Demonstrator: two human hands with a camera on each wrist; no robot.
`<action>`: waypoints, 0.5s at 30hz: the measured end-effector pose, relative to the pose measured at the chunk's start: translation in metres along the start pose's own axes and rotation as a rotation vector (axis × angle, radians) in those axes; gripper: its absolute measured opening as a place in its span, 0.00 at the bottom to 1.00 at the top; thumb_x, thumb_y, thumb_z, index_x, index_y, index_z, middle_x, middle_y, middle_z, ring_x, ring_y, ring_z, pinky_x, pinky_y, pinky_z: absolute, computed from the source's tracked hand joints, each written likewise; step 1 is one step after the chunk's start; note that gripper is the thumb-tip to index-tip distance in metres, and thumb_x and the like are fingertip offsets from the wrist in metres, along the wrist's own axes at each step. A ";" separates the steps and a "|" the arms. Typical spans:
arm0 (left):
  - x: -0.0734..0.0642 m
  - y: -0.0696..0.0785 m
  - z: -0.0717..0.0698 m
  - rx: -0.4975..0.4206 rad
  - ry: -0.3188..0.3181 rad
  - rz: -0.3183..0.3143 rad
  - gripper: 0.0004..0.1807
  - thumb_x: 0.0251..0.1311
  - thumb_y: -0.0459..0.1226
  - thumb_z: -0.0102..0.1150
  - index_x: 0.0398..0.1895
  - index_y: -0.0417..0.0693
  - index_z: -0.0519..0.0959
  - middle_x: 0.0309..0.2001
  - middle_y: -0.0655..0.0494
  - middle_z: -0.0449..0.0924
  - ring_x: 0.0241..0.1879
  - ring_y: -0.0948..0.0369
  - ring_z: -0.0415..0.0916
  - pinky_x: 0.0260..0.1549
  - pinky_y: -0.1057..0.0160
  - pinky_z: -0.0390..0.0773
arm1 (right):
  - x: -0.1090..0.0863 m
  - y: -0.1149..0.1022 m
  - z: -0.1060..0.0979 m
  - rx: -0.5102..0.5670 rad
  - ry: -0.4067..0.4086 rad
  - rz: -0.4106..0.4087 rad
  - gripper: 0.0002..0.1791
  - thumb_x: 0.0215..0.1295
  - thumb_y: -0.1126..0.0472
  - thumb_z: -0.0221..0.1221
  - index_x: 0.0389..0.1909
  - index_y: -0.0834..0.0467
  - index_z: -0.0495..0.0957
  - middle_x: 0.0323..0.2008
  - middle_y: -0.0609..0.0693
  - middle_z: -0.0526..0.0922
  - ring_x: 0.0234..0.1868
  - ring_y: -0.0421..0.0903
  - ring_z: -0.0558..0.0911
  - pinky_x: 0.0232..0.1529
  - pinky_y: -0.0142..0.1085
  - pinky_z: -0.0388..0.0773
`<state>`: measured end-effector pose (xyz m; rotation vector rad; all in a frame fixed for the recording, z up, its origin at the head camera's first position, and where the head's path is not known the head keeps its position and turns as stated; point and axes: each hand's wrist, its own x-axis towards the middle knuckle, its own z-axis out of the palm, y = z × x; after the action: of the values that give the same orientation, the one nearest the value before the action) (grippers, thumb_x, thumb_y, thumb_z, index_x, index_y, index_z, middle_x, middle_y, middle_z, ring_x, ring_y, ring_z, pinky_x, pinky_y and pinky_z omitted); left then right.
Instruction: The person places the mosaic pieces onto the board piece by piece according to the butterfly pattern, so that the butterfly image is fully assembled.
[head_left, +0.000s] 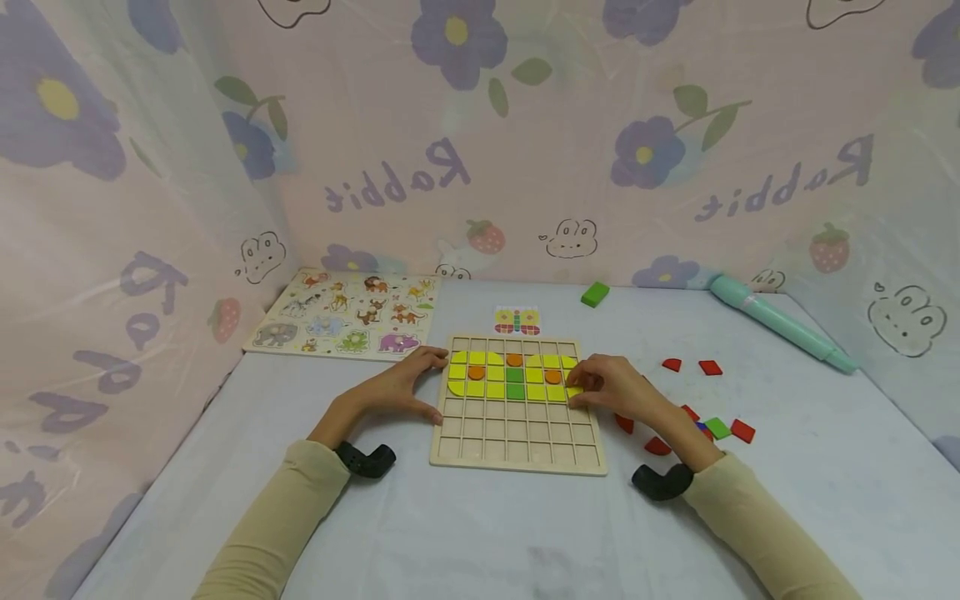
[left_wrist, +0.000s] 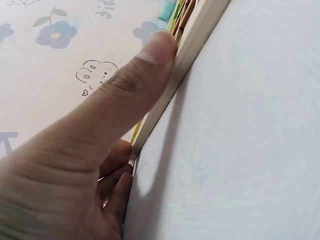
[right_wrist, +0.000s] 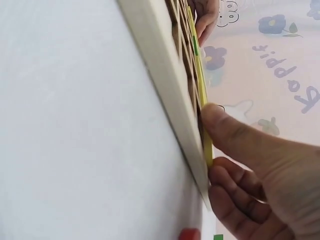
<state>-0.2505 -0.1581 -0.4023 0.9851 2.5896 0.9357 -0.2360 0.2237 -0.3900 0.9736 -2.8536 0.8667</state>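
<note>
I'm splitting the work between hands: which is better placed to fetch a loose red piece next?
Likely the right hand: it is at the right side of the grid board, near the loose red pieces. The left hand is at the opposite edge.

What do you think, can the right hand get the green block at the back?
Probably yes: nothing seems to stand between the right hand and the green block, though that hand is at the board.

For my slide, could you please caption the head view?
A person's left grip touches a wooden board, the right grip a yellow tile, and a picture card lies beyond.
</note>
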 end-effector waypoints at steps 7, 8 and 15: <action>0.001 -0.001 0.000 0.012 -0.003 -0.009 0.50 0.37 0.55 0.74 0.64 0.45 0.64 0.69 0.53 0.53 0.69 0.54 0.49 0.67 0.51 0.51 | -0.005 0.000 -0.007 0.051 -0.042 0.035 0.12 0.52 0.60 0.68 0.39 0.56 0.82 0.34 0.42 0.80 0.33 0.39 0.77 0.38 0.30 0.78; 0.001 -0.001 0.000 0.011 -0.002 -0.006 0.50 0.37 0.55 0.74 0.64 0.44 0.64 0.69 0.52 0.53 0.69 0.54 0.49 0.67 0.51 0.51 | -0.005 0.000 -0.008 0.053 -0.047 0.032 0.12 0.53 0.60 0.68 0.39 0.56 0.82 0.34 0.42 0.80 0.34 0.39 0.77 0.39 0.30 0.78; 0.001 -0.003 0.001 0.009 0.001 -0.002 0.50 0.37 0.55 0.74 0.64 0.44 0.64 0.69 0.52 0.53 0.69 0.54 0.49 0.67 0.51 0.51 | -0.004 0.003 -0.006 0.058 -0.036 -0.005 0.11 0.53 0.63 0.67 0.39 0.56 0.82 0.34 0.43 0.79 0.33 0.39 0.76 0.37 0.29 0.78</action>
<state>-0.2526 -0.1585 -0.4051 0.9843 2.5970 0.9255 -0.2350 0.2312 -0.3870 1.0120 -2.8692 0.9460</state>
